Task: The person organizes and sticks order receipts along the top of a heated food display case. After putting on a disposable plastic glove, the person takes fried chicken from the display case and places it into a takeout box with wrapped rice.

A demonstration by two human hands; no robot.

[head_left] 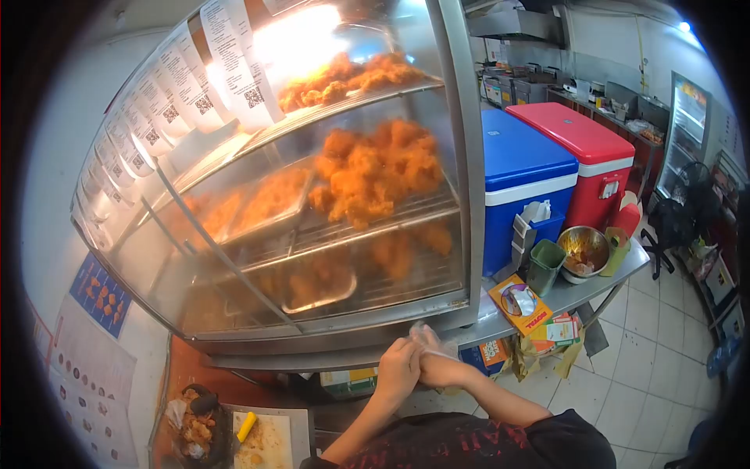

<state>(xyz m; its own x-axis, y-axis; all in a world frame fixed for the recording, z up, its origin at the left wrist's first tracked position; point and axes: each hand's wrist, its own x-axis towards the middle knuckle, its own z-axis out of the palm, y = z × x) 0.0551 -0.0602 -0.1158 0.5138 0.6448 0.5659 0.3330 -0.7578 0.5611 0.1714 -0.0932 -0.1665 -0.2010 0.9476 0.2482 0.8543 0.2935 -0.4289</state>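
Observation:
My left hand (399,366) is closed against my right hand, its fingers pinching a thin clear plastic glove (447,347). The glove sits loosely around my right hand (434,361); the fingers there are partly hidden and blurred. Both hands meet just in front of the lower edge of a glass food warmer (344,332). Behind its glass, pieces of fried chicken (379,168) lie on wire racks and in metal trays.
Paper receipts (228,55) hang along the warmer's top left. A blue cooler (527,148), a red cooler (586,129), a steel bowl (584,248) and a yellow-orange box (519,304) stand right. A yellow-handled knife (246,427) lies on a cutting board (277,442) lower left.

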